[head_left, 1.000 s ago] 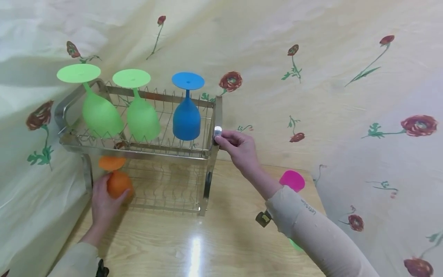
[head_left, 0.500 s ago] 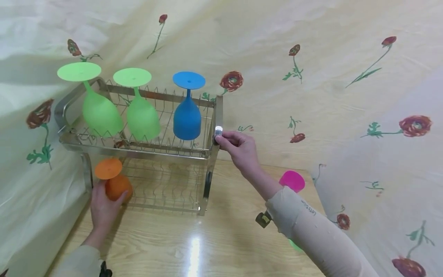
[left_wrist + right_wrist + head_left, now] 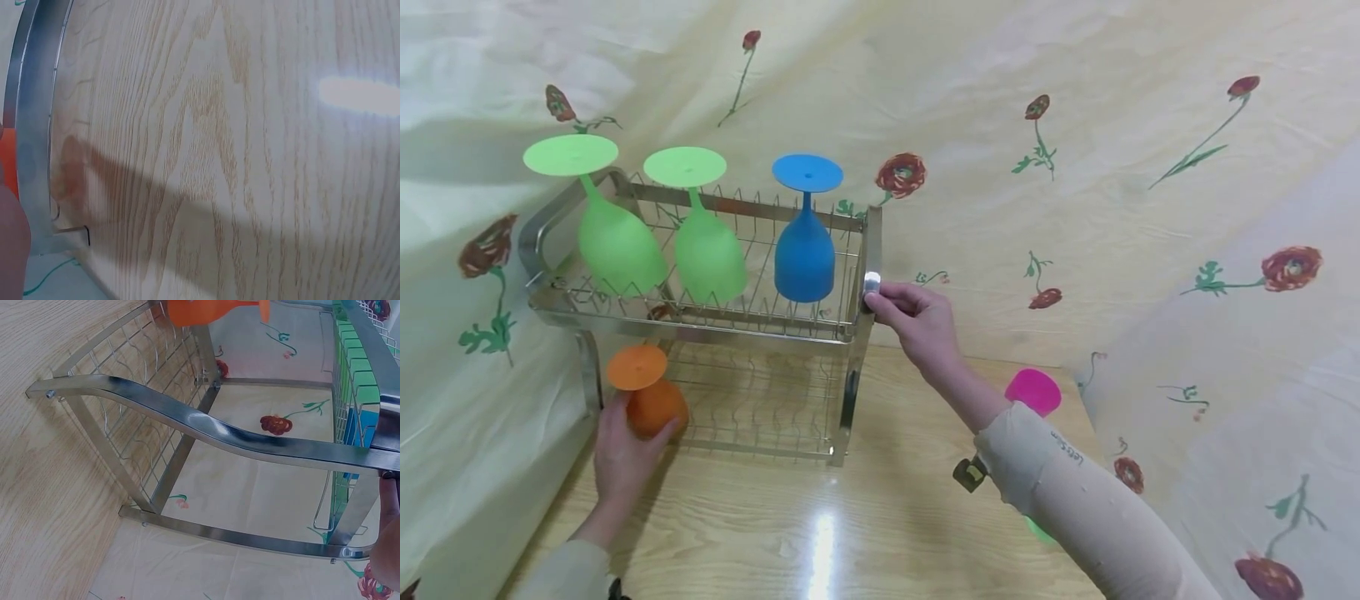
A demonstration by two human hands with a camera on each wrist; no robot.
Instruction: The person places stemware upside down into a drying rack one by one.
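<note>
An orange goblet [image 3: 658, 408] stands upside down at the left end of the lower tier of a two-tier metal dish rack [image 3: 700, 333], its round foot up. My left hand [image 3: 621, 458] holds its bowl between thumb and fingers. Only an edge of the orange goblet [image 3: 9, 162] shows in the left wrist view, behind a rack rail. With thumb and fingertips, my right hand [image 3: 921, 325] grips the rack's right upright near the upper tier. In the right wrist view the orange goblet [image 3: 200, 311] appears above the wire shelf; its foot faces right.
On the upper tier, two green goblets [image 3: 709, 258] and a blue goblet [image 3: 805, 267] sit upside down. A magenta cup [image 3: 1033, 392] stands at the right on the wooden table [image 3: 760, 525]. Something green [image 3: 1040, 531] is mostly hidden by my right sleeve. Flowered cloth [image 3: 970, 167] hangs behind.
The orange goblet's foot has tipped towards me and come lower, with my left hand still around the bowl. My right hand has stayed on the rack.
</note>
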